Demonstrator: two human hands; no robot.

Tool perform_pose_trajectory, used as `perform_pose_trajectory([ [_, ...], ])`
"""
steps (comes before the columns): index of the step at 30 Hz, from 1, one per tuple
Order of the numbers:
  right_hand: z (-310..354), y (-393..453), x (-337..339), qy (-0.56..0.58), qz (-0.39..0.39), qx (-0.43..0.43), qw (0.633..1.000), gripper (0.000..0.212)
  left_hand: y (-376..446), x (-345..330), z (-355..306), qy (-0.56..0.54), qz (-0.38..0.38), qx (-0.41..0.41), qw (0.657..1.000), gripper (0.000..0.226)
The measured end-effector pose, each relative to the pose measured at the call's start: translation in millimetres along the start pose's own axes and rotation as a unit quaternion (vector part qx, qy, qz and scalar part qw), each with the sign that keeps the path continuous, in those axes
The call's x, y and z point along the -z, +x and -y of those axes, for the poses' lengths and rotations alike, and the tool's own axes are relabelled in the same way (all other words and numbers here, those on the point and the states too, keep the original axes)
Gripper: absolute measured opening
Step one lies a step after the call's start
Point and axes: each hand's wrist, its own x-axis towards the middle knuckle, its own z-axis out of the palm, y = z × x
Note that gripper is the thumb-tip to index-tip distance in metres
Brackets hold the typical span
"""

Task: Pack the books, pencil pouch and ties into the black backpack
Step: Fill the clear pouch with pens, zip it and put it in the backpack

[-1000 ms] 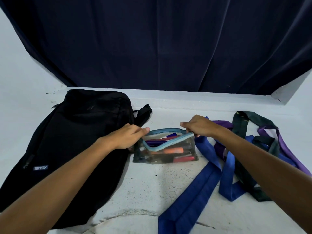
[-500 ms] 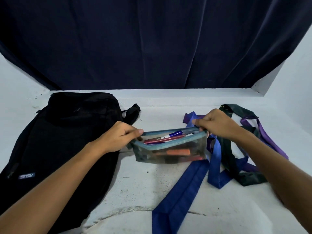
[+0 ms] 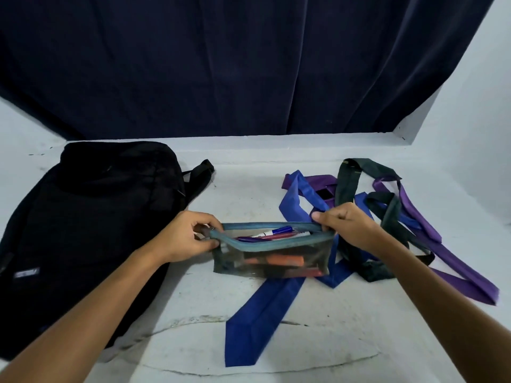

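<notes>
A see-through pencil pouch [image 3: 272, 262] with a teal zip edge stands on the white surface in the middle, its top open, pens and markers inside. My left hand [image 3: 188, 237] pinches the pouch's left end. My right hand [image 3: 345, 223] grips its right top corner. The black backpack [image 3: 83, 222] lies flat to the left, apparently closed. A blue tie [image 3: 260, 313] runs from under the pouch toward me. A purple tie [image 3: 448, 261] and a dark green tie [image 3: 351, 183] lie tangled at the right. No books show.
A dark navy curtain [image 3: 249, 64] hangs behind the white surface [image 3: 318, 341]. A raised white ledge [image 3: 249, 146] runs along the back, and a white wall [image 3: 475, 120] closes in on the right. A backpack strap [image 3: 200, 175] sticks out toward the middle.
The pouch's zip mouth has been pulled wider and straighter between my hands. My right hand has shifted right along the top edge. The view has swung to the right.
</notes>
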Motion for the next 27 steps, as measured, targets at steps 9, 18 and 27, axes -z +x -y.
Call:
perform_pose_trajectory([
  [9, 14.6, 9.6, -6.2, -0.015, 0.013, 0.054, 0.998, 0.048, -22.2, -38.0, -6.0, -0.241, -0.193, 0.076, 0.948, 0.038],
  [18, 85.8, 48.0, -74.5, -0.028, 0.15, 0.134, 0.979, 0.014, -23.3, -54.5, -0.1, -0.343, -0.233, 0.07, 0.907, 0.043],
  [27, 91.3, 77.1, -100.0, 0.008, 0.282, 0.073, 0.957, 0.024, -23.6, -59.3, 2.5, -0.416, -0.27, 0.087, 0.864, 0.02],
])
